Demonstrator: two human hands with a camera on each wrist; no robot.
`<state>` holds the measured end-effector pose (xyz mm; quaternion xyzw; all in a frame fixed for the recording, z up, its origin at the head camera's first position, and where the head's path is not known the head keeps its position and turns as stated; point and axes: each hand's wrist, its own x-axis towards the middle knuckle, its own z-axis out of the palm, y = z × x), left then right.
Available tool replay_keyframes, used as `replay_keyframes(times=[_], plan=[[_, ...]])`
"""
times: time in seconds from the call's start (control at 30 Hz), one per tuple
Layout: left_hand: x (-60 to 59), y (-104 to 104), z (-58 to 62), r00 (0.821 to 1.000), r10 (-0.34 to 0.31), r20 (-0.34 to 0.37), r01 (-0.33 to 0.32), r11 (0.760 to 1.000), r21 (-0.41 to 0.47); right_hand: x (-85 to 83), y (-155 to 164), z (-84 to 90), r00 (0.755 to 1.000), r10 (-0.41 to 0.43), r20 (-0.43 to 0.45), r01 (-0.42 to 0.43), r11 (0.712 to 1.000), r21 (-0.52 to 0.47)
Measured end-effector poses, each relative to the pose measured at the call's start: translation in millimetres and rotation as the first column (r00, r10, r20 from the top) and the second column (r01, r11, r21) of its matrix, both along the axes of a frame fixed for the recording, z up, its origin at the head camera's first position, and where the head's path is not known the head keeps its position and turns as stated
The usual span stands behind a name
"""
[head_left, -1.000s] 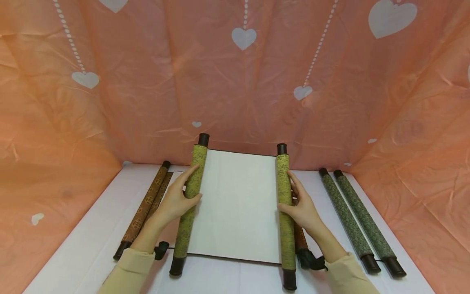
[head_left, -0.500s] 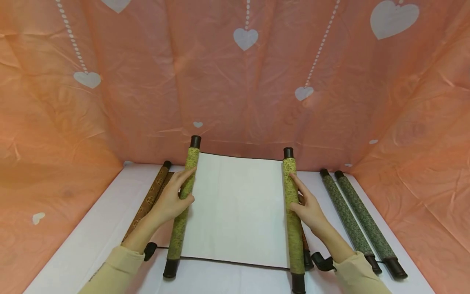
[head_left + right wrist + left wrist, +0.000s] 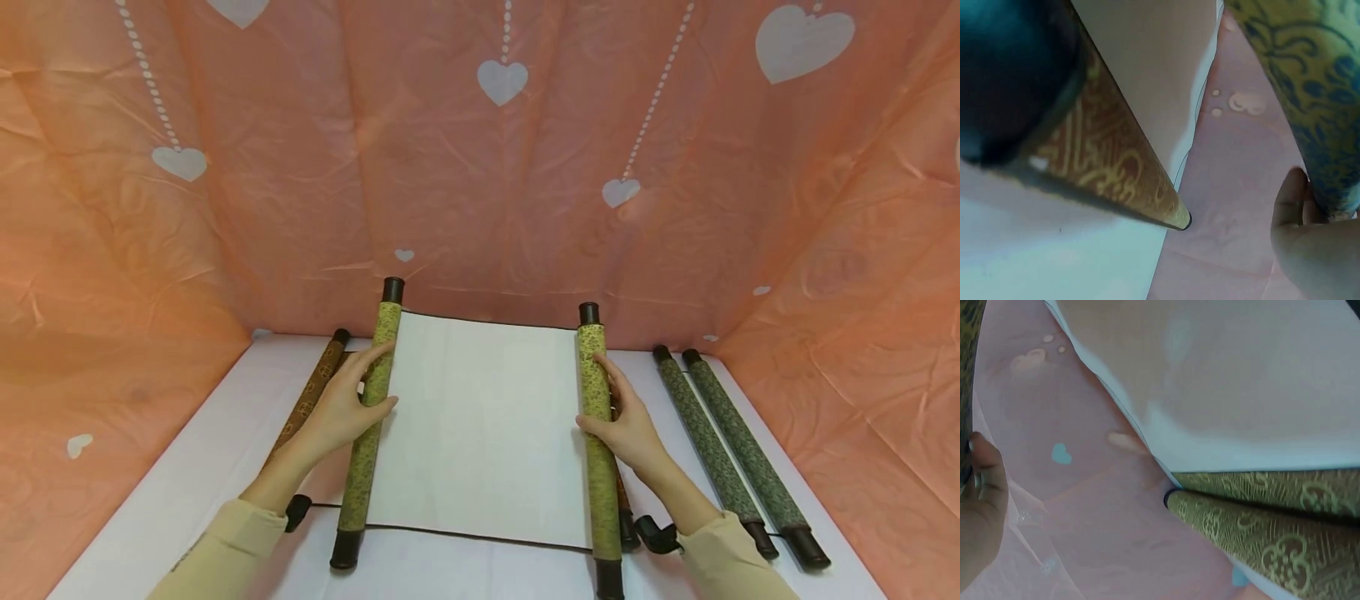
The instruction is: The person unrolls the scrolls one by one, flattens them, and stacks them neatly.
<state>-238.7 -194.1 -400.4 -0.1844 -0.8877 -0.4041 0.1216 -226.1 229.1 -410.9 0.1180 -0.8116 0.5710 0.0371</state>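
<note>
A scroll lies partly unrolled on the white table (image 3: 187,467). Its white paper (image 3: 480,425) stretches between two yellow-green patterned rollers. My left hand (image 3: 348,408) holds the left roller (image 3: 367,433) from the outside, with the thumb on top near the paper's edge. My right hand (image 3: 626,421) grips the right roller (image 3: 600,450) the same way. In the right wrist view a fingertip (image 3: 1291,200) touches the yellow-green roller (image 3: 1304,81). The left wrist view shows only part of my hand (image 3: 982,512) at the frame's edge.
A brown patterned scroll (image 3: 307,396) lies rolled up to the left of my left hand. Another brown scroll (image 3: 621,500) lies under my right wrist. Two dark green scrolls (image 3: 712,442) lie side by side at the right. A pink heart-print sheet (image 3: 480,167) walls in the table.
Both rollers have moved apart, the left one leftward and the right one rightward, so more white paper shows. My hands stayed on the rollers.
</note>
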Motion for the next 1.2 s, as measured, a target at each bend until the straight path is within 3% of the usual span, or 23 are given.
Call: replay_keyframes(times=[0.3, 0.67, 0.87, 1.2], plan=[[2.4, -15.1, 4.8, 1.0, -0.006, -0.003, 0.006, 1.0, -0.025, 2.0, 7.7, 3.8, 1.0, -0.022, 0.004, 0.022, 0.999, 0.035], [3.2, -27.1, 8.5, 0.997, -0.001, 0.08, 0.004, 0.999, -0.037, 0.5, 14.2, 4.5, 1.0, 0.015, -0.018, -0.015, 1.0, 0.019], [3.5, -28.4, 9.0, 0.999, 0.006, 0.036, -0.004, 0.999, -0.054, 0.2, 11.5, 2.7, 1.0, -0.002, 0.005, 0.002, 0.999, 0.05], [3.4, -44.1, 8.3, 1.0, -0.017, 0.023, 0.019, 0.997, -0.075, 0.5, 19.3, 1.6, 0.998, -0.052, -0.036, 0.055, 0.993, 0.1]])
